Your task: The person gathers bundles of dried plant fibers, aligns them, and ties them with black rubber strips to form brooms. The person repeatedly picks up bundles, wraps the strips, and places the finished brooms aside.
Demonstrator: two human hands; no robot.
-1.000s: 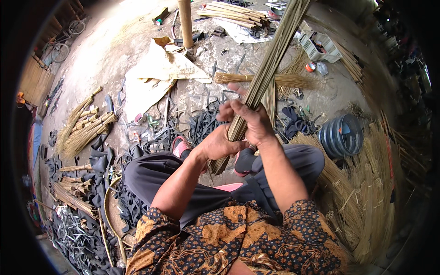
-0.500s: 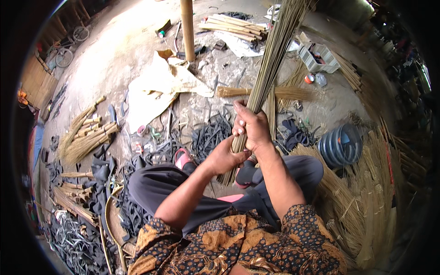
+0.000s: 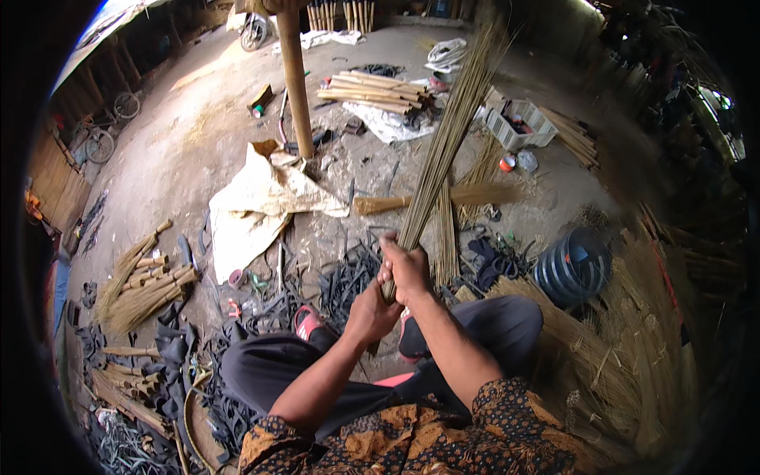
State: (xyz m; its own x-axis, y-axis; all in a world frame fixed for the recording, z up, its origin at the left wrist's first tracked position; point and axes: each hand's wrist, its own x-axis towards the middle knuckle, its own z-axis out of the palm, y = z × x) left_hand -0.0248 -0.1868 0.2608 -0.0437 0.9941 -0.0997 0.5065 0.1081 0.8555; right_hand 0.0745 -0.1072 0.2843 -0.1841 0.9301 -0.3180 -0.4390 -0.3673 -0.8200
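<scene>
A long bundle of thin, stiff broom sticks [image 3: 441, 154] slants up and away from my lap, its fine ends fanning out at the top. My left hand [image 3: 372, 314] wraps round the bundle low down, near its butt end. Just above it, my right hand [image 3: 406, 271] is closed round the same bundle, the two hands touching. A short stub of the sticks shows below my left hand, between my crossed legs. Beyond the bundle, a tied broom bundle [image 3: 384, 205] lies crosswise on the floor, with more loose sticks [image 3: 446, 237] beside it.
Black rubber strips [image 3: 348, 281] cover the floor by my feet. Finished-looking stick bundles [image 3: 633, 348] heap up at my right, beside a blue ribbed container [image 3: 571, 267]. Cut bamboo pieces [image 3: 150, 297] lie left. A pale sack [image 3: 257, 206], bamboo post [image 3: 296, 95] and white crate [image 3: 520, 127] stand ahead.
The view has tilted up, showing more of the far floor. Both hands still grip the stick bundle; the right has come closer against the left, and the bundle's top shows more fully.
</scene>
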